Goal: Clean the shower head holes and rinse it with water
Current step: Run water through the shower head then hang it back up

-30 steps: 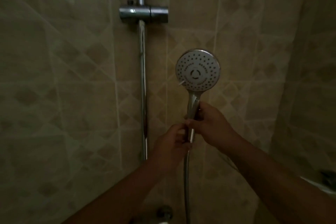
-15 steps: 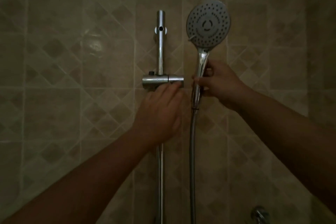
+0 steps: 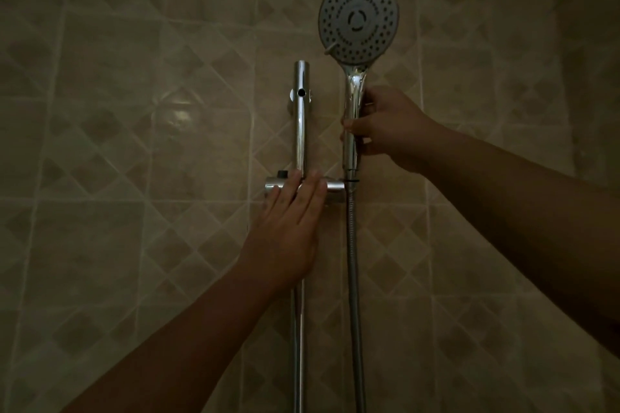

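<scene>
Two hands are up at the wall with us, and we read them from the left. Our left hand lies flat against the chrome bracket on the slide rail, fingers straight and close together, pressing on it rather than wrapping it; nothing is held there. The rail runs vertically up the tiled wall, with the bracket's socket end pointing toward the right.

Just beside that socket hangs the metal hose, dropping straight down out of view. Above it, our right hand is curled round the handle of the shower head, thumb across the front and fingers behind. The head stands upright, its long axis vertical and parallel to the rail, the holed face turned toward us. The base of the handle sits right at the socket's level, touching or nearly so; we cannot tell whether it is seated.

We judge that the coming move turns on this: the handle lies directly above and to the right of the bracket, so the right hand guides while the left steadies the bracket.
</scene>
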